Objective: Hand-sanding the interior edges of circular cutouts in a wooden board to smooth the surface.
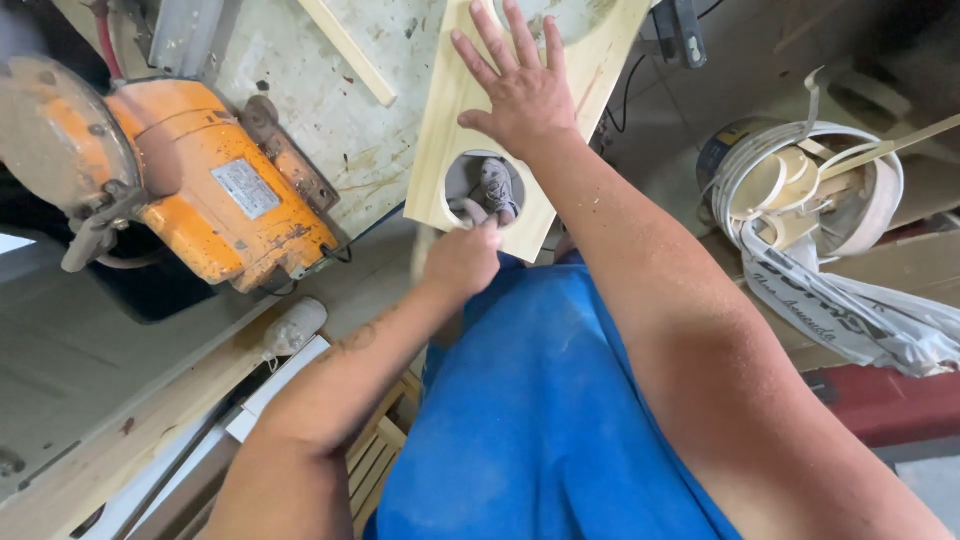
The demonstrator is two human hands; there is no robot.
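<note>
Two hands on one pale wooden board (470, 120), at the edge of the bench (330, 110).

Right hand (520, 85): flat on the upper face of the board, fingers spread, palm pressed down, just above the round hole (483, 190).

Left hand (462, 258): at the near edge of the board, just below the round hole, fingers curled into a loose fist. Slightly blurred; grip on a small grey object at the rim of the hole possible, cannot tell for certain.

Wooden board: light pine colour, tilted, far end on the worn bench top, near end overhanging toward the body. One full circular cut-out near the lower end; part of a second cut-out (560, 15) at the top edge of the view. Shoe (497, 187) on the floor visible through the lower hole.

Surroundings:
- Orange power tool (210, 190) to the left on the bench, scuffed, with a grey label plate, well apart from the board.
- Thin wooden strip (350, 50) on the bench, beside the left edge of the board.
- Coil of pale edge banding (800, 190) to the right, on a round container, loose ends trailing down.
- Blue garment (540, 420) across the lower centre of the view.
- Light wooden rail (130, 440) at lower left.
</note>
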